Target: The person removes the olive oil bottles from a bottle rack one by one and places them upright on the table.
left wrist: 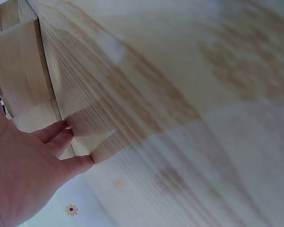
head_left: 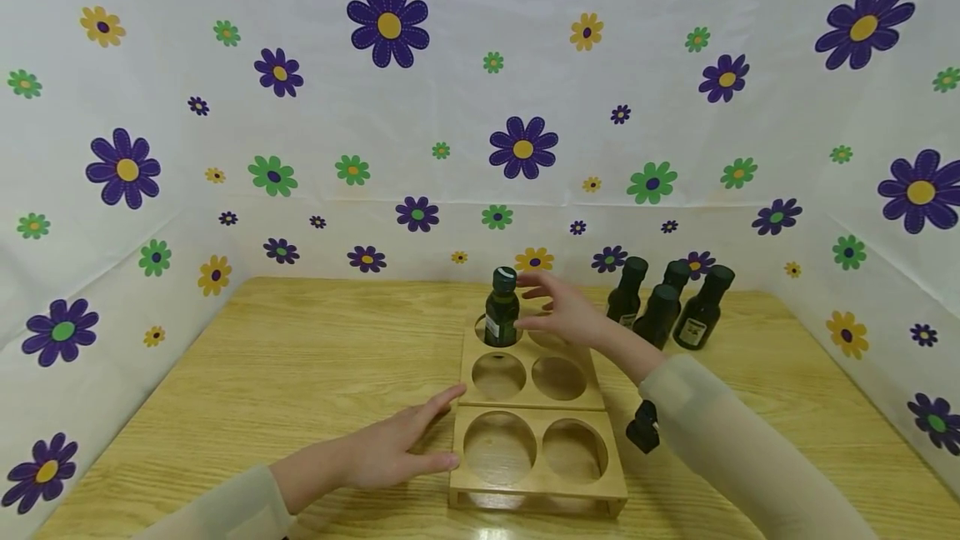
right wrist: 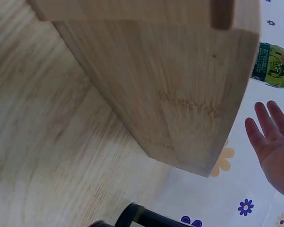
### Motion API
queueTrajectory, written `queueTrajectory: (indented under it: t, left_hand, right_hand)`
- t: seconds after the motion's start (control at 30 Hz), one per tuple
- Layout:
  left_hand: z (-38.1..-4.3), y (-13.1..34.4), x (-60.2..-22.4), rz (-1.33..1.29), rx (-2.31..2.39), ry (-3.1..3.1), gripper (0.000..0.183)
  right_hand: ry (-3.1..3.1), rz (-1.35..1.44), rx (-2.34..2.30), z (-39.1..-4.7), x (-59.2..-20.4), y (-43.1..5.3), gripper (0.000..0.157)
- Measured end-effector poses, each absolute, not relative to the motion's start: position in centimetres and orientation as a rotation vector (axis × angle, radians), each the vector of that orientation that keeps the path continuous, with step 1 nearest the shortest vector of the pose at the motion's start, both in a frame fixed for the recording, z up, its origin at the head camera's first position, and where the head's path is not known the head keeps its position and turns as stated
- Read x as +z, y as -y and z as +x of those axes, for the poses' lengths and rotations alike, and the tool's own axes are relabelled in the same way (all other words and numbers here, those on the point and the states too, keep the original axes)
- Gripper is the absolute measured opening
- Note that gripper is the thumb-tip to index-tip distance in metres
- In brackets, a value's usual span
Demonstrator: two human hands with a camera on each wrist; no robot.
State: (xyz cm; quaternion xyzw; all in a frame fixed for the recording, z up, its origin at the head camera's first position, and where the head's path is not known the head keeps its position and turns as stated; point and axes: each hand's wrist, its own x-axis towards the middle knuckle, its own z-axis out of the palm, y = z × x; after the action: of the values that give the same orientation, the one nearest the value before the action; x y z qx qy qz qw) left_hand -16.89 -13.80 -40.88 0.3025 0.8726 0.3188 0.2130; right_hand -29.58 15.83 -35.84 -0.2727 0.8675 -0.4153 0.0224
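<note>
A stepped wooden bottle rack (head_left: pixel 537 487) with round holes stands on the table. In its back left hole sits a dark green bottle (head_left: pixel 504 307), upright, its label partly visible in the right wrist view. My right hand (head_left: pixel 567 311) is at the bottle's right side with fingers spread and loosely bent, not wrapped around it. Its thumb overlaps the bottle's label (right wrist: pixel 271 65) in the right wrist view; contact is hard to tell. My left hand (head_left: pixel 390 445) lies against the rack's left side, fingers extended, fingertips near the rack's base in the left wrist view.
Several dark bottles (head_left: pixel 702 307) stand together at the back right of the wooden table (head_left: pixel 330 348), partly behind the right arm. A small dark object (head_left: pixel 642 428) shows beside the right sleeve. A flower-patterned sheet (head_left: pixel 450 107) surrounds the table's back and sides.
</note>
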Motion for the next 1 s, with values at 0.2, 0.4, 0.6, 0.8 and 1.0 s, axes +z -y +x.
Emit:
queueTrajectory:
  t: [0.2,0.4,0.6,0.8,1.0]
  left_hand:
    - [-17.0,13.8,-41.0,0.832,0.889,-2.418,0.075]
    - [-17.0,13.8,-41.0,0.827,0.884,-2.418,0.075]
    - [-16.9,13.8,-41.0,0.817,0.886,-2.418,0.075]
    - [-16.8,13.8,-41.0,0.831,0.895,-2.424,0.075]
    - [-16.8,13.7,-41.0,0.851,0.891,-2.432,0.076]
  right_hand:
    - [-2.647,-0.868,-1.255,-30.1,-35.7,-15.4,0.072]
    - [-2.556,-0.872,-1.257,-30.5,-35.6,-14.7,0.074]
    - [-2.471,-0.926,-1.276,-30.8,-36.2,-14.5,0.067]
    - [-2.467,-0.952,-1.265,-30.7,-36.2,-14.3,0.055]
    - [-2.499,-0.931,-1.267,-30.8,-36.3,-14.3,0.054]
